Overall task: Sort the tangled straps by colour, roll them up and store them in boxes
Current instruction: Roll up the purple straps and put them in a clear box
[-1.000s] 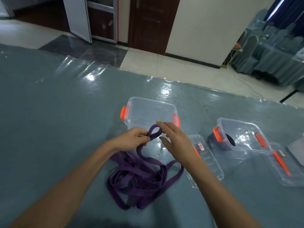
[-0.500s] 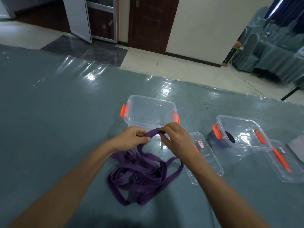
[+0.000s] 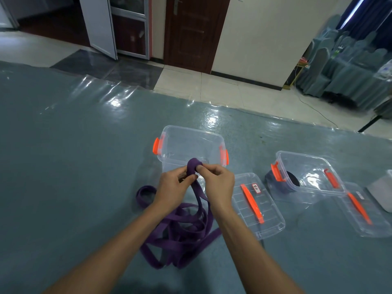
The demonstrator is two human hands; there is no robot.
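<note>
A long purple strap (image 3: 182, 234) lies in loose loops on the blue-grey table, between my forearms. Its end rises to my fingers, where a small tight roll (image 3: 193, 165) has formed. My left hand (image 3: 172, 187) pinches the strap just below that roll, and my right hand (image 3: 218, 183) grips the roll with thumb and fingers. Right behind my hands stands a clear box (image 3: 191, 145) with orange latches, nothing visible inside. A second clear box (image 3: 307, 172) to the right holds a dark rolled strap (image 3: 290, 182).
Two clear lids with orange handles lie flat: one lid (image 3: 256, 204) right of my right hand, the other lid (image 3: 364, 211) near the right edge. A grey object (image 3: 381, 189) lies at the far right. Shiny plastic sheeting covers the table; tiled floor lies beyond its far edge.
The open loop of strap between my hands has been wound into a small tight roll. Both hands came closer together and lifted slightly in front of the near box.
</note>
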